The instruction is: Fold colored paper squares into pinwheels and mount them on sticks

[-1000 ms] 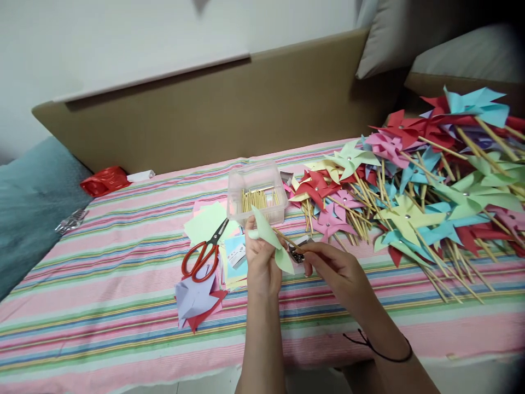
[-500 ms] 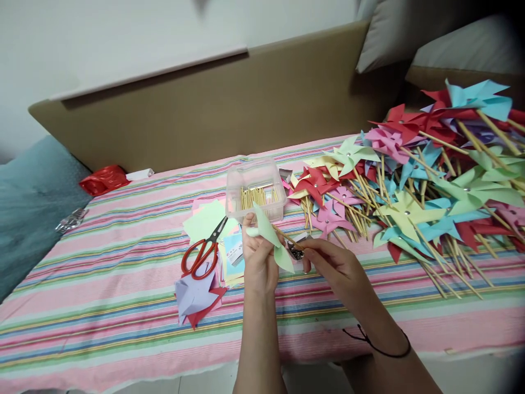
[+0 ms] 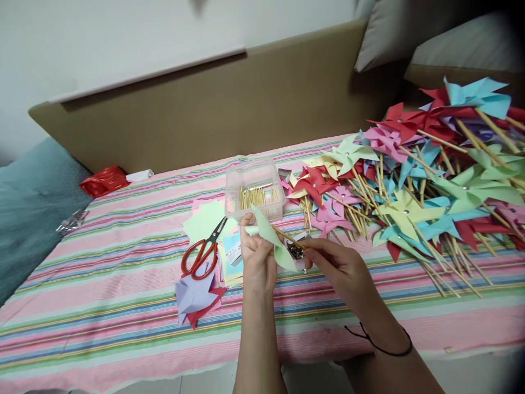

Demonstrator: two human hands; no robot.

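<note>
A pale green paper pinwheel (image 3: 269,235) is held up between my hands, tilted edge-on. My left hand (image 3: 258,260) is closed on its paper blades from the left. With thumb and fingers, my right hand (image 3: 334,265) pinches the thin wooden stick (image 3: 288,237) that runs from behind the blades. Just beyond the stick lies a small container of dark metal fasteners (image 3: 296,251), partly hidden by my hands. Behind them stands a clear plastic box (image 3: 254,189) with cut wooden sticks (image 3: 256,198) in it.
Scissors with red handles (image 3: 199,257) lie on coloured paper sheets, above a purple cut paper piece (image 3: 196,290). Many finished pinwheels (image 3: 406,210) pile up at the right. A red plastic bag (image 3: 104,180) sits far left on the striped cloth (image 3: 123,284).
The right hand's fingers have shifted slightly on the stick, and a small shiny piece now shows on the cloth below them. The pinwheel stays between both hands.
</note>
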